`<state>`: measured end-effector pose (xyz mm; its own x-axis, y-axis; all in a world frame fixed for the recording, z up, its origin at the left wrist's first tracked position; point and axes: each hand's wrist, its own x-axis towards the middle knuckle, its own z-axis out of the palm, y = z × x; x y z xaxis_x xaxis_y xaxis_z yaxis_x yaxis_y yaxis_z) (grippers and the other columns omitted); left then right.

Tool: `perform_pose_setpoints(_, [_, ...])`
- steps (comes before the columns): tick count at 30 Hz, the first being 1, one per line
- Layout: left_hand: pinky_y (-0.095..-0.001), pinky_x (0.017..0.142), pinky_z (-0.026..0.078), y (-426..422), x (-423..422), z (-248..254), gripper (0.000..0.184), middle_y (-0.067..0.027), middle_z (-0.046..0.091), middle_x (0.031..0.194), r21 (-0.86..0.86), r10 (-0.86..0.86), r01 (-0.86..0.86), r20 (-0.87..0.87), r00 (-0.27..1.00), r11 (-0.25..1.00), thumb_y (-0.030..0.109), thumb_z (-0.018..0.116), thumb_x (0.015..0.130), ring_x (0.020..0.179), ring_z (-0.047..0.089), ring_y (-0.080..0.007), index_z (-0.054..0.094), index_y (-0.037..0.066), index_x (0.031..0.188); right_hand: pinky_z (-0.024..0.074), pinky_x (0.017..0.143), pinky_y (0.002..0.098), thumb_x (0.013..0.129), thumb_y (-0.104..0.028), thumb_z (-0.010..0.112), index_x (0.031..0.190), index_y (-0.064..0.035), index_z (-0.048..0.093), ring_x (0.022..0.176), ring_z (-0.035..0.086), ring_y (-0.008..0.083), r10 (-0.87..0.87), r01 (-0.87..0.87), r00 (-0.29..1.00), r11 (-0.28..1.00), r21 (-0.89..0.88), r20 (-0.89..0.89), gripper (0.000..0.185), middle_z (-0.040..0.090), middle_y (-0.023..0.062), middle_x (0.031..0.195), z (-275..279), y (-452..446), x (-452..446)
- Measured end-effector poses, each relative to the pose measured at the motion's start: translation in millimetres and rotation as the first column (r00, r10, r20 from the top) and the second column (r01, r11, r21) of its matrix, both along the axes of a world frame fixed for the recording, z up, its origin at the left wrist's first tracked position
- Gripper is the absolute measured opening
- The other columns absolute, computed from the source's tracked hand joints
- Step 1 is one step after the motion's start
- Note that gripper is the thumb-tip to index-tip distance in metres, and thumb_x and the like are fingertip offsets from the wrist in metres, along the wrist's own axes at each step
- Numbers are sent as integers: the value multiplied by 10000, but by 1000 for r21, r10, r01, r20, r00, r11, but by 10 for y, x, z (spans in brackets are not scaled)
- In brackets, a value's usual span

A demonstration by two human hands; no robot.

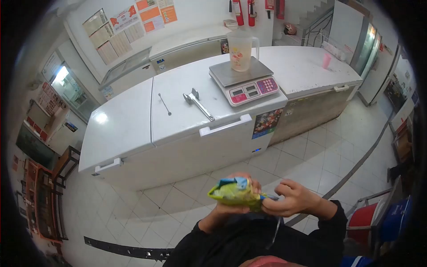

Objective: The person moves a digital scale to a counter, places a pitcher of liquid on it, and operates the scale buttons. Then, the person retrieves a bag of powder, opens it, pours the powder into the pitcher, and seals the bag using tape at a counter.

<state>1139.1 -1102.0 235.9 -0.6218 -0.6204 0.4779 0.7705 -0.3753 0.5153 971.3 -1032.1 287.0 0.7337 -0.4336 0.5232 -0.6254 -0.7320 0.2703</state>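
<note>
Head cam: yellow-green packet (238, 198) w/ blue patches, thin crinkly plastic by the look, bulging & soft-edged, held in front of dark-sleeved torso, above tiled floor (151, 207). L hand (230, 209) wraps it, fingers curled over far side, thumb along near side. R hand (291, 198) at packet's R end, thumb & index narrowed onto its bunched tip; other fingers loosely bent. Thin pale strip (275, 233) hangs below R hand.

Beyond: white chest freezer (120, 107), smooth, slightly glossy lid w/ chunky handles. On top: slim metal rod (165, 105) w/ small knobbed ends; shiny metal tool (201, 107), straight shaft, broad flared head; boxy scale (251, 91) w/ flat brushed-looking metal plate, bearing translucent, tapered, handled jug (240, 53).
</note>
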Motion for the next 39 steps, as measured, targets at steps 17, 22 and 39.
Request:
perform_pose_setpoints(17, [-343, 630, 405, -2315, -404, 313, 382, -79, 550, 633, -393, 394, -474, -270, 879, 788, 97, 713, 523, 583, 551, -216, 458, 74, 806, 458, 727, 328, 676, -10, 543, 648, -37, 510, 811, 505, 224, 786, -823, 528, 567, -34, 321, 51, 459, 61, 739, 85, -3095, -544])
perform_pose_setpoints(22, [-328, 627, 425, -2815, -379, 516, 201, -79, 558, 597, -541, 285, -409, -300, 910, 735, 159, 609, 686, 553, 558, -226, 466, 72, 798, 444, 636, 344, 755, 12, 460, 611, 21, 485, 646, 489, 239, 886, -995, 74, 94, -19, 457, 147, 418, 98, 635, 208, -3809, -272])
perform_pose_setpoints(39, [-301, 647, 339, -3623, 56, 443, 495, -85, 496, 773, -166, 785, -846, -316, 532, 506, 155, 561, 536, 711, 496, -198, 370, 54, 982, 339, 397, 295, 691, 44, 551, 583, 17, 446, 401, 377, 203, 468, -873, 161, 478, -96, 869, 153, 345, 69, 496, -316, -4476, 293])
